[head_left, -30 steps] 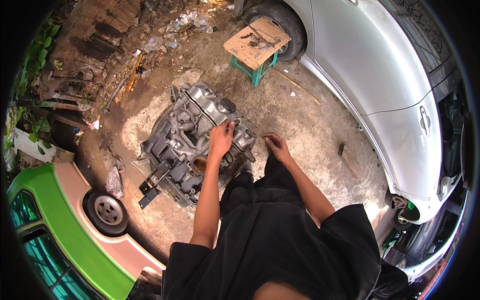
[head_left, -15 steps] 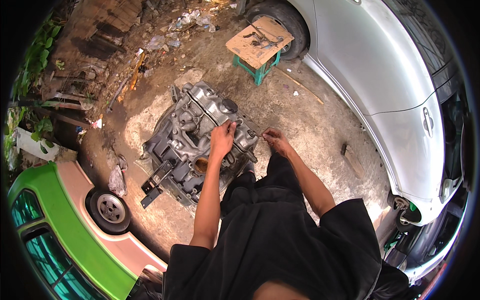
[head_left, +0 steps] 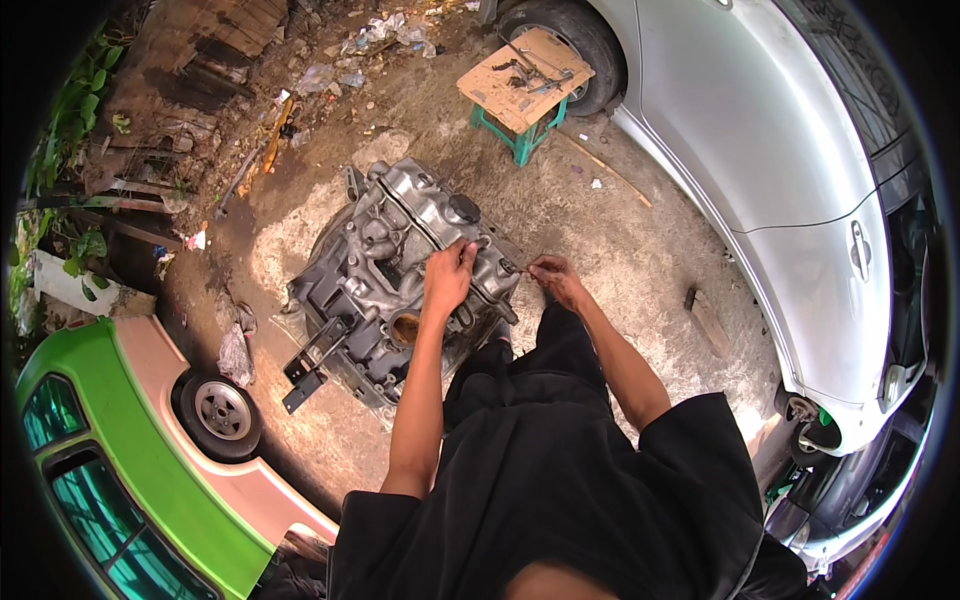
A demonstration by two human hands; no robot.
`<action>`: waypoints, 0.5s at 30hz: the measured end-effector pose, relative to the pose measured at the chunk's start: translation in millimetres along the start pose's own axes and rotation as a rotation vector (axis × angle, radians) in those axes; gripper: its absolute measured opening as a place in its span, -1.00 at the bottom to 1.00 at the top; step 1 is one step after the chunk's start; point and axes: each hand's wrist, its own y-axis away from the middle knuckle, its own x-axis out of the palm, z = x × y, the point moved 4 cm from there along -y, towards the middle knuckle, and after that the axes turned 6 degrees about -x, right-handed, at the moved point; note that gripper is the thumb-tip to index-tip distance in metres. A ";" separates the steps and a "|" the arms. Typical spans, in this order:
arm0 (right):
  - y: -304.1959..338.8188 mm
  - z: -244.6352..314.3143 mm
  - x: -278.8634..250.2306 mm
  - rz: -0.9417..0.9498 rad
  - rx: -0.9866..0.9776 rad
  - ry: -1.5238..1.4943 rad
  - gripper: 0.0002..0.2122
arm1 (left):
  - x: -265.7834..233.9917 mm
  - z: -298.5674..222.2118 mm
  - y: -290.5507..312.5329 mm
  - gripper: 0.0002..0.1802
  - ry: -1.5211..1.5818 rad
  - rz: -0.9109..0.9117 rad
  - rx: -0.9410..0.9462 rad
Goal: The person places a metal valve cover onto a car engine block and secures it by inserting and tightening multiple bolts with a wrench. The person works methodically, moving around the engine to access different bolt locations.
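Grey metal engine [head_left: 395,288], left hand [head_left: 450,273] on top, can't tell if fingers grip; right hand [head_left: 559,281] just beside it, fingertips together.

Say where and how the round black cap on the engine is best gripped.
Probably by the rim of the round black cap, from above, fingertips spread around it: its circular top faces up and appears raised off the engine, just beyond the left hand.
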 end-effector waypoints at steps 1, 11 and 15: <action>0.2 -0.1 -0.6 -0.007 0.000 0.025 -0.90 | 0.0 0.3 0.0 -0.66 0.002 0.005 -0.007; 0.9 -10.8 0.9 -0.015 -0.038 -0.040 -0.86 | 0.6 2.1 -0.6 -0.67 0.009 0.003 -0.013; 1.8 -13.5 -1.7 -0.041 -0.020 -0.005 -0.85 | 1.1 1.4 -0.8 -0.68 0.008 0.001 0.008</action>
